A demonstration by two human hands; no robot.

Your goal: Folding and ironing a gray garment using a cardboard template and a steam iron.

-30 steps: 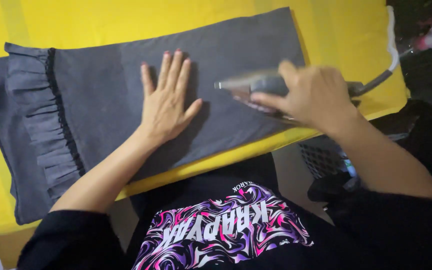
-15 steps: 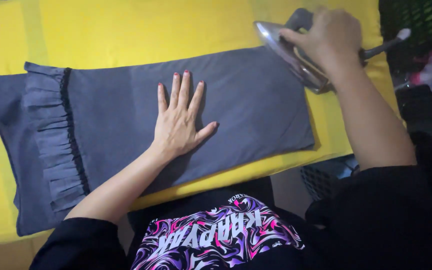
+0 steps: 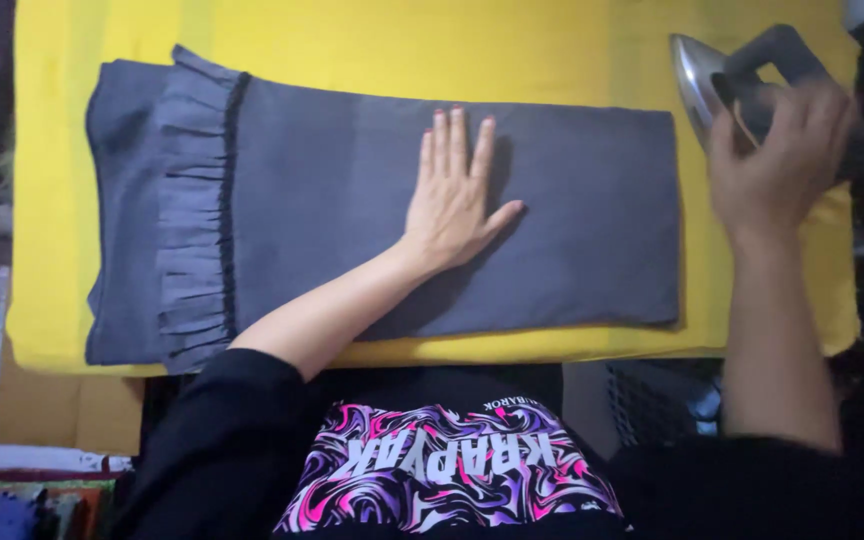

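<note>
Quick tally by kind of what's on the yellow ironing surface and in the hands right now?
Grey garment, folded, with a ruffle band: 1
Iron, gripped by the right hand, off the garment: 1
Yellow cover: 1
Left hand lies flat on the garment.
Total: 3

No packages, labels, signs or screens were seen anywhere around the hands. The only printed surface found was a swirled pink, purple and white graphic [image 3: 447,480] on the black shirt below them.
</note>
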